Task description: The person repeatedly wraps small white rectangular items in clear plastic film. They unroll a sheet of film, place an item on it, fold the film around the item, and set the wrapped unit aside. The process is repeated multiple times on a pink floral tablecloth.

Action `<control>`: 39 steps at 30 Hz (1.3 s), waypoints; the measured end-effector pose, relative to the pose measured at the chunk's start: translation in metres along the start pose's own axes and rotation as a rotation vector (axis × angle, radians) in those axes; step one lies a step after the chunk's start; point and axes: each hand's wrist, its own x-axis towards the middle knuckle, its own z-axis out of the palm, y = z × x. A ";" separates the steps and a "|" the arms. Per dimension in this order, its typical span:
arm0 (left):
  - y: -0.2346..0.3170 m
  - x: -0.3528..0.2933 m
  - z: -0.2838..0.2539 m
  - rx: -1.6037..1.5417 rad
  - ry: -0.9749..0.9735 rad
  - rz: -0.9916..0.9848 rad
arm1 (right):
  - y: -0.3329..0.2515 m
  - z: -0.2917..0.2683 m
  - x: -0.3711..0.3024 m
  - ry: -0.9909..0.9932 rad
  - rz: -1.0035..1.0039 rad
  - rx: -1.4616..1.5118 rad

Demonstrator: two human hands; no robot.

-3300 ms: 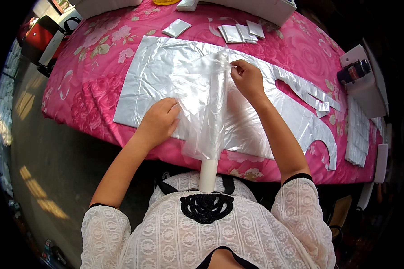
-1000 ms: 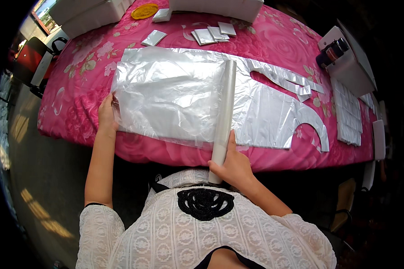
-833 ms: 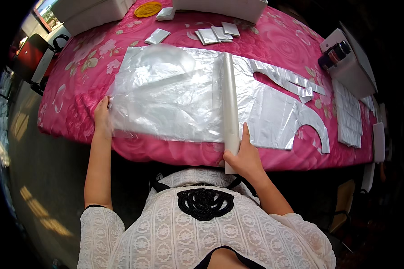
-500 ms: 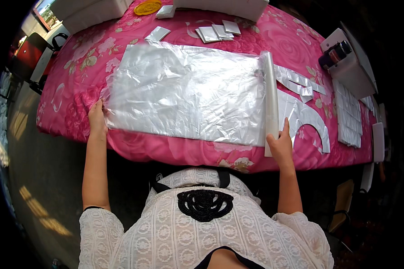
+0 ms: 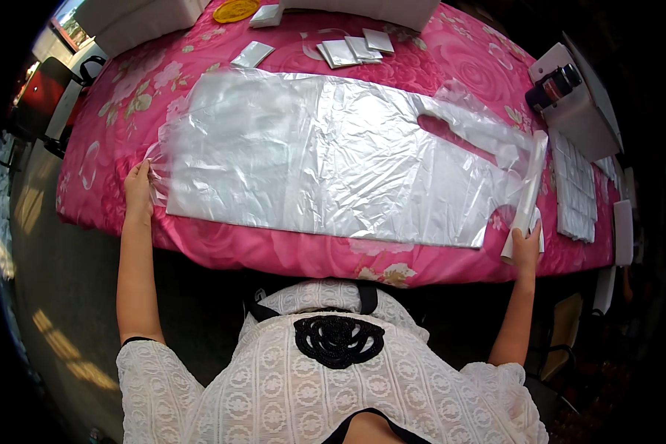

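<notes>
A thin, shiny translucent plastic apron (image 5: 362,159) lies spread across the table, with curved cut-outs towards its right end. At its left edge, my left hand (image 5: 138,191) is closed, pinching the gathered, crinkled plastic. My right hand (image 5: 525,248) grips the near end of a long whitish tube (image 5: 531,181), which lies slanted over the apron's narrow right end. Whether plastic is still wound on the tube, I cannot tell.
Several flat silvery packets (image 5: 340,53) lie at the back, below a white foam box (image 5: 362,9). A yellow dish (image 5: 236,10) is at the far left. On the right are a dark jar (image 5: 553,87) and folded plastic stacks (image 5: 573,192). A pink flowered cloth (image 5: 222,240) covers the table.
My right hand has moved the tube rightwards, and the plastic's cut-outs now show left of it. My left hand has shifted slightly left, still pinching the edge.
</notes>
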 end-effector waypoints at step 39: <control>0.018 0.007 0.017 1.511 -0.055 0.536 | 0.011 0.036 -0.011 -0.056 -0.130 0.245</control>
